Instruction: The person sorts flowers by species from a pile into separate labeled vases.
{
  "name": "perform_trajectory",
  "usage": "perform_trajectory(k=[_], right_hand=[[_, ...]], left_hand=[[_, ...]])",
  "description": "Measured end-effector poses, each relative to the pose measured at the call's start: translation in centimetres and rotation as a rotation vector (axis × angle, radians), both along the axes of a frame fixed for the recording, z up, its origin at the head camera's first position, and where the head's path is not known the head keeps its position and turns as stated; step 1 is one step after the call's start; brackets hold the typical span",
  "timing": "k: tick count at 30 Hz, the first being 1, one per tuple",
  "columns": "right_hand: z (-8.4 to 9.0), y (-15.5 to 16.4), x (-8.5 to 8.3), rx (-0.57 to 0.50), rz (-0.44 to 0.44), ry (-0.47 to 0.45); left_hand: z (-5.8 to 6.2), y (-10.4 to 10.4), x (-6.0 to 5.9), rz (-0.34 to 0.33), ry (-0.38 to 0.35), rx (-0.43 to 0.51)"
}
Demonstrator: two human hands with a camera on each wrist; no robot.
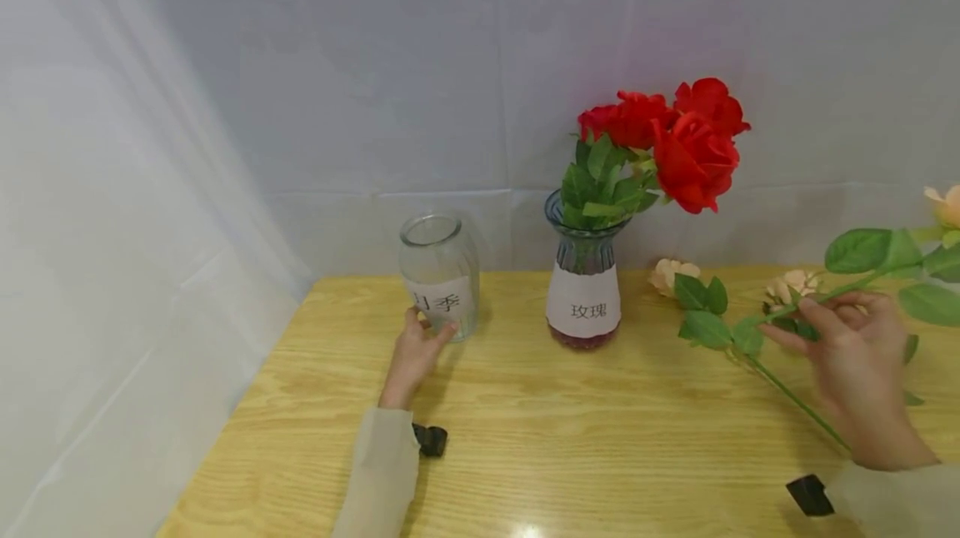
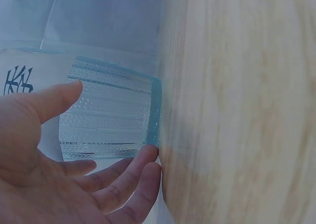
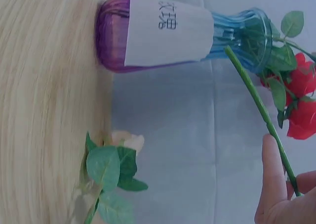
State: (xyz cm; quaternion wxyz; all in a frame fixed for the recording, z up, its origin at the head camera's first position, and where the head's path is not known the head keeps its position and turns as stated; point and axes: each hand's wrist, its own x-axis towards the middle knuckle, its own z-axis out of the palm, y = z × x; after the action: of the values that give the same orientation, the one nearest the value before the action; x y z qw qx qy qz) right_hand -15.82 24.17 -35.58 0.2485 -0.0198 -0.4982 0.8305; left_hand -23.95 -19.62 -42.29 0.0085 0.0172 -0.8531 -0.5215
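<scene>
Near the tabletop's [image 1: 525,417] back-left corner, the left grip [image 1: 414,352], spread apart, is resting at the glass jar [image 1: 442,267], where an uneven nudge could be tipping it, while the right grip [image 1: 862,346] is pinching the leafy stem [image 3: 251,90] close to a lying flower [image 1: 707,328], possibly inviting snags.

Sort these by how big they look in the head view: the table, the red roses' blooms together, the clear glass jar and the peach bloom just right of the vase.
Largest to smallest:
1. Table
2. Red blooms together
3. Glass jar
4. Peach bloom
</scene>
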Motion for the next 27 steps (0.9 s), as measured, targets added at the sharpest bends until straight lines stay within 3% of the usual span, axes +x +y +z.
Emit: perform_trajectory(k=[10,16,21,27], right_hand=[[0.2,-2.0,0.0,-0.261,0.075,0.158],[0.5,-3.4,0.0,-0.232,0.12,0.186],[0.8,-4.4,-0.1,-0.177,0.098,0.143],[0.3,-5.2,-0.1,-0.188,0.137,0.085]], left_hand=[[0.0,0.0,-0.1,0.01,-0.007,0.008],[0.1,0.0,0.0,0.012,-0.012,0.011],[0.1,0.0,0.0,0.009,-0.016,0.013],[0.0,0.1,-0.1,0.009,-0.014,0.007]])
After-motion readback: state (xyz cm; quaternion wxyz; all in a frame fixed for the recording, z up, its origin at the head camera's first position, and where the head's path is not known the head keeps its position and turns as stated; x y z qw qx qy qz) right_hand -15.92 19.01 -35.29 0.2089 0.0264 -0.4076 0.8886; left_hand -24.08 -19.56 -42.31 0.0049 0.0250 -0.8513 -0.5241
